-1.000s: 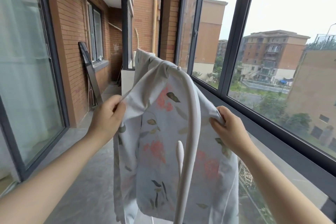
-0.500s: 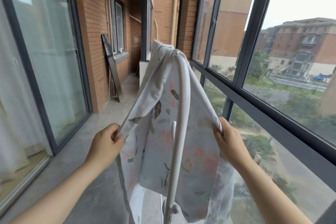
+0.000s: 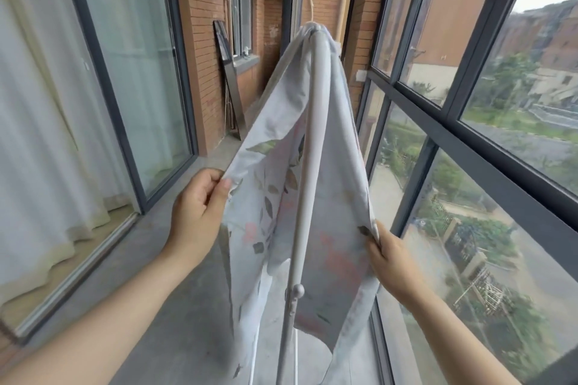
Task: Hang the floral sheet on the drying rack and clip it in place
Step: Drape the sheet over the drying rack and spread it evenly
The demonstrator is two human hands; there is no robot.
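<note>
Here the pale floral sheet (image 3: 337, 181) tents over the drying rack (image 3: 312, 122), left hand (image 3: 197, 216) and right hand (image 3: 394, 266) pinching its edges

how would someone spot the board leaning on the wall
Find the brick wall left of the sheet. Beside its window, a slim board leans on the bricks. It is dark, narrow and the only tilted thing there.

Both hands (image 3: 197, 212) (image 3: 391, 262) pinch floral sheet (image 3: 269, 197) draped over rack (image 3: 308, 172).
</note>
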